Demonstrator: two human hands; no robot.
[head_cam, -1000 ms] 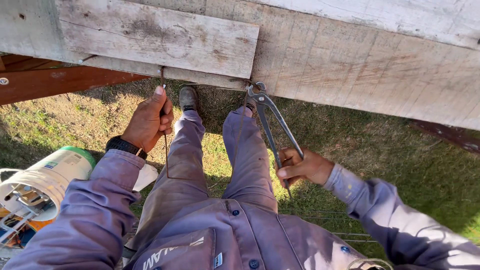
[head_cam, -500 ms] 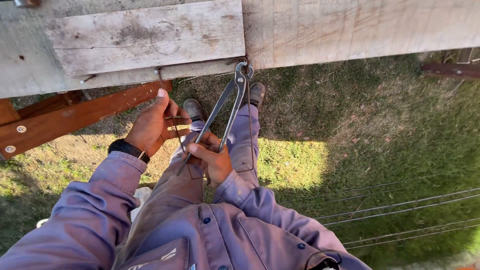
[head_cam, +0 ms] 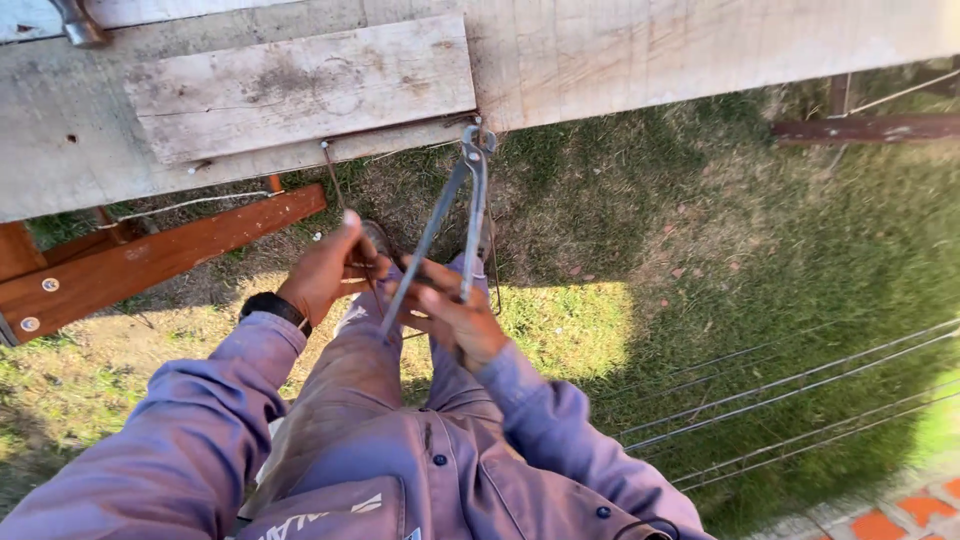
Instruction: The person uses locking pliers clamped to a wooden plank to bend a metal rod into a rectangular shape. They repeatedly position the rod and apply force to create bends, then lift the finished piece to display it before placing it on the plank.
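My right hand point(head_cam: 455, 315) grips both long handles of steel pincers point(head_cam: 462, 200). The pincer jaws bite at the lower edge of a weathered wooden plank point(head_cam: 300, 85), right where a thin wire point(head_cam: 335, 180) line meets the wood. My left hand point(head_cam: 325, 270), with a black watch at the wrist, pinches the lower end of a thin wire that runs up to the plank. Both arms wear purple sleeves. My legs and a shoe show below the hands.
A reddish wooden beam point(head_cam: 150, 265) with screw heads slants at the left under the plank. Several taut fence wires point(head_cam: 800, 385) cross the grass at the right. Another brown rail point(head_cam: 865, 128) lies at the upper right. Orange paving shows at the bottom right corner.
The right hand has swung the pincers from the right side in towards the left hand, keeping the jaws at the plank's edge. The view has shifted right, so the white bucket is out of sight.
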